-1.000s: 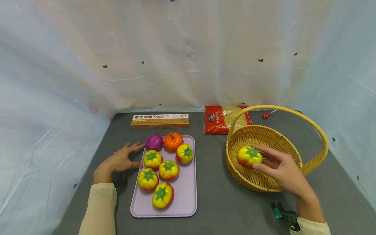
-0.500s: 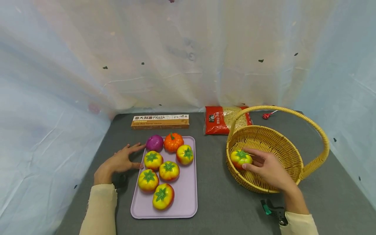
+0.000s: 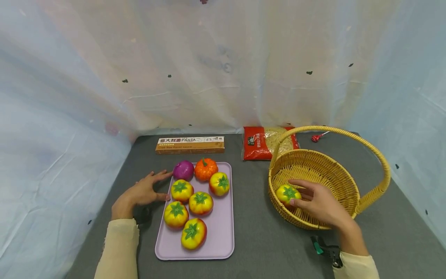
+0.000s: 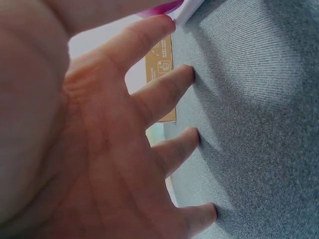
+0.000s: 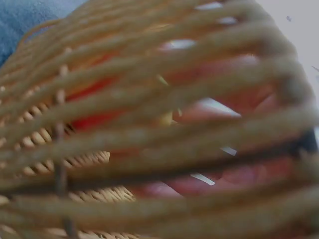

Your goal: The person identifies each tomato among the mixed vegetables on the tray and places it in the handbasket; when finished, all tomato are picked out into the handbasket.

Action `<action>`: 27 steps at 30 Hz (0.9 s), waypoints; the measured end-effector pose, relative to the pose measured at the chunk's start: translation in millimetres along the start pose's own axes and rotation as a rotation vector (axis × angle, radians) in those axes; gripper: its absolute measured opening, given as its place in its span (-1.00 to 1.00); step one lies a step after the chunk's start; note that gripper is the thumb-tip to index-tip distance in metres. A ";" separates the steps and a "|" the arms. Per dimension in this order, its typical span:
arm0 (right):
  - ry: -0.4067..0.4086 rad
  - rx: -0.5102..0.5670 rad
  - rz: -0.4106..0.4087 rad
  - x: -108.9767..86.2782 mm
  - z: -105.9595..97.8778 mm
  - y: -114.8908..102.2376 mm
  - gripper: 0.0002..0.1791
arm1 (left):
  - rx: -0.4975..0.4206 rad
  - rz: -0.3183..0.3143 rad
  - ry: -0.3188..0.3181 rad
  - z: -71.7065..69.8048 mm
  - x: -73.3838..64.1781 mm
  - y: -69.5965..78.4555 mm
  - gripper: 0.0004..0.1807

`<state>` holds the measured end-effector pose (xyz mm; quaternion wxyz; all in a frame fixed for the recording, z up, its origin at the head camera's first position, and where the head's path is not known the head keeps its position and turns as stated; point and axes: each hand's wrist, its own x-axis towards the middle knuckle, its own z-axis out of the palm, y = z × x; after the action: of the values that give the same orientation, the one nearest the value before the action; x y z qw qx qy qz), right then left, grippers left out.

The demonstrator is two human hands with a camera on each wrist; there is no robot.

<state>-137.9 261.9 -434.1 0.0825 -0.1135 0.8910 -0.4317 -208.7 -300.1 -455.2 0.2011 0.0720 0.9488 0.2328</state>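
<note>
Inside the yellow wicker basket (image 3: 324, 170), near its left wall, my right hand (image 3: 318, 201) holds a yellow-and-red toy tomato (image 3: 286, 193) between thumb and fingers, its green leaf star facing up. Basket weave covers most of that hand and the fruit in the right wrist view. My left hand (image 3: 143, 190) rests with spread fingers at the left edge of the lilac tray (image 3: 217, 236), fingertips down on the dark cloth in the left wrist view. Its index fingertip lies right by a purple toy onion (image 3: 183, 170). Several similar toy tomatoes (image 3: 193, 233) and an orange toy pumpkin (image 3: 206, 169) sit on the tray.
A pasta box (image 3: 189, 145) lies behind the tray. Behind the basket's left side is a red packet of pasta (image 3: 258, 143), with a red lollipop (image 3: 316, 137) farther right. The basket's tall handle (image 3: 374, 149) arches above its opening. Plastic sheeting (image 3: 216, 93) hangs around the table.
My right hand has moved left and lower into the basket with the toy tomato, then shifted slightly right and nearer me. The left hand has stayed in place.
</note>
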 end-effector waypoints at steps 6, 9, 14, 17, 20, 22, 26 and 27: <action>0.012 -0.045 -0.019 -8.7 -7.7 -2.4 -0.32 | -0.004 0.003 0.006 2.2 -0.1 -0.8 0.03; 0.072 -0.092 -0.037 -15.4 -11.5 -6.4 -0.33 | -0.006 0.005 0.007 2.8 -0.2 -0.9 0.03; 0.163 -0.026 -0.152 -22.7 -13.4 -17.6 -0.39 | -0.004 0.005 0.009 0.7 -2.7 0.5 0.03; 0.160 0.094 -0.256 -21.4 -9.4 -29.0 -0.35 | -0.002 0.004 0.010 -0.4 -2.7 0.9 0.03; 0.118 0.208 -0.336 -16.1 0.3 -43.4 -0.30 | -0.002 0.002 0.008 -0.4 -1.4 1.0 0.03; 0.081 0.262 -0.358 -10.4 9.3 -52.9 -0.29 | 0.001 0.004 0.006 -0.4 -0.9 0.7 0.04; 0.022 0.306 -0.358 3.7 30.7 -68.7 -0.30 | 0.003 0.011 0.008 -0.4 -0.9 0.1 0.03; 0.011 0.312 -0.358 7.7 36.3 -71.6 -0.30 | 0.001 0.011 0.008 -0.4 -1.0 0.2 0.03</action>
<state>-127.1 189.5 -400.3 0.0166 -0.2532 0.7796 -0.5726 -208.0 -300.4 -454.5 0.1957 0.0762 0.9494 0.2336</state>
